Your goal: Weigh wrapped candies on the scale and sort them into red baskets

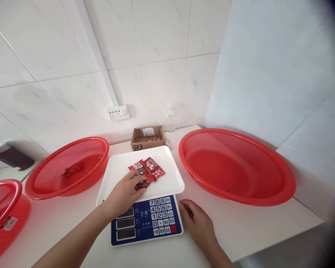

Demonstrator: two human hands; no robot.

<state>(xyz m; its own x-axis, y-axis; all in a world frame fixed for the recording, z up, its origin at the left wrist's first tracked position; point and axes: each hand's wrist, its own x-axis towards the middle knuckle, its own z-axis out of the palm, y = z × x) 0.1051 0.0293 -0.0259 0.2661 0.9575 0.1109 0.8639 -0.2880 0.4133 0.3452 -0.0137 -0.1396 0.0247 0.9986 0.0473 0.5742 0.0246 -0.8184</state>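
Note:
A blue electronic scale [147, 221] with a white weighing tray [120, 171] stands in front of me. Several small red snack packets [149, 169] lie on the tray. My left hand [125, 193] reaches over the tray, its fingers closed on one red packet at the near edge of the pile. My right hand [197, 221] rests on the counter just right of the scale's keypad, fingers loosely curled, holding nothing that I can see.
A large red mesh basket [268, 186] sits to the right. Another red basket [53, 178] on the left holds one red packet [72, 169]. A third red basket [2, 208] is at far left. A cardboard box [147, 138] and a bottle [170, 120] stand by the tiled wall.

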